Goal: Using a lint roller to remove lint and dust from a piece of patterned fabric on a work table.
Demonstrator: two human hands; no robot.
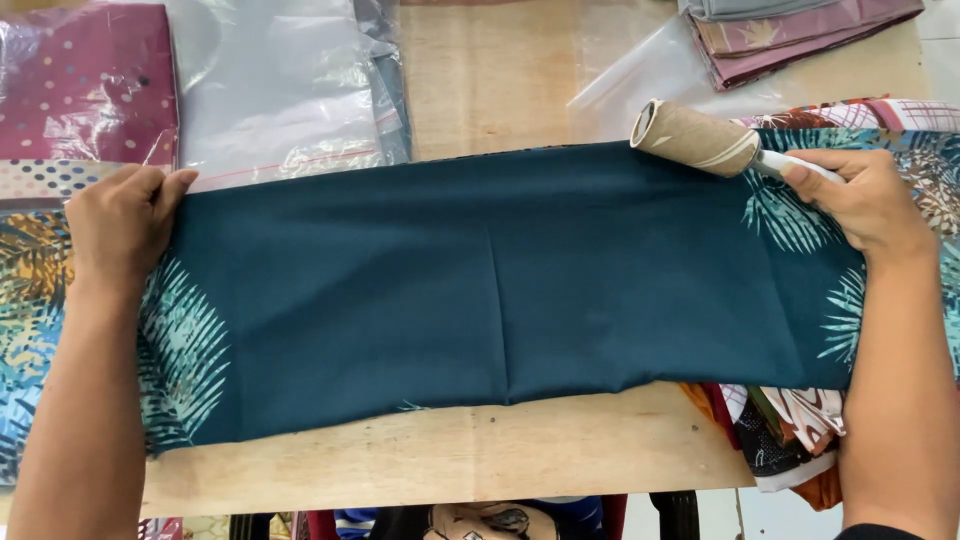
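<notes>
A folded dark teal cloth (500, 290) with pale leaf prints at both ends lies across a wooden table (480, 450). My left hand (120, 225) grips its upper left corner, fingers curled over the edge. My right hand (865, 200) rests on the cloth's right end and holds the white handle of a lint roller (695, 138). The roller's brown cylinder lies at the cloth's top edge, pointing up and left.
Clear plastic bags (280, 90) with folded fabric lie at the back left, beside a maroon dotted packet (85, 85). A stack of folded pink and grey cloths (790, 35) sits at the back right. Patterned fabrics (790, 425) hang off the table's right side.
</notes>
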